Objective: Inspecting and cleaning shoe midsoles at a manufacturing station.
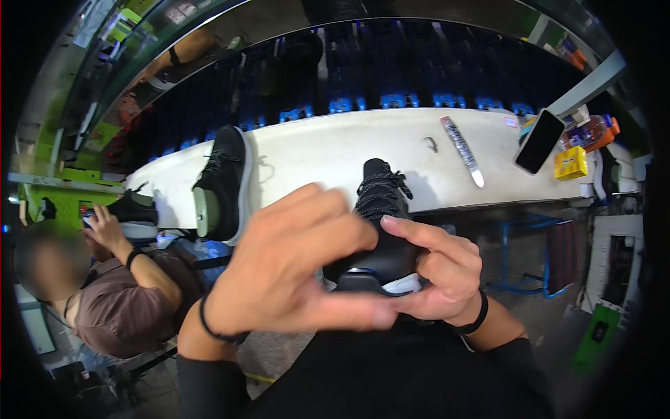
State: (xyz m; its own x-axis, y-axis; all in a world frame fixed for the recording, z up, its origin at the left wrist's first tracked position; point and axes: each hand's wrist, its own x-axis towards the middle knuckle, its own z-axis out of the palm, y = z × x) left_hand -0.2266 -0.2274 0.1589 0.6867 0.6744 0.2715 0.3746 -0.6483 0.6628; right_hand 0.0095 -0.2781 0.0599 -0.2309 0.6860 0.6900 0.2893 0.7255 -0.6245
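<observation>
A black lace-up shoe [384, 260] is between my two hands in front of my body. Its toe is toward me and its dark laces lie on the far side. My right hand [447, 269] grips the right side of the toe, with the thumb on the upper and the other fingers by the white sole edge. Around the left side of the toe curves my left hand [293, 265], slightly blurred. Its fingers lie over the upper while its thumb stretches across the toe end. A dark, shiny-edged patch [359, 281] shows there; its kind is unclear.
Another black shoe [225, 185] with a green inside stands on the white bench [300, 143], left. A slim marker-like tube [462, 152], a phone [539, 142] and a yellow box [571, 163] are right. A co-worker [125, 300] sits at left. Dark shoes with blue parts line the back.
</observation>
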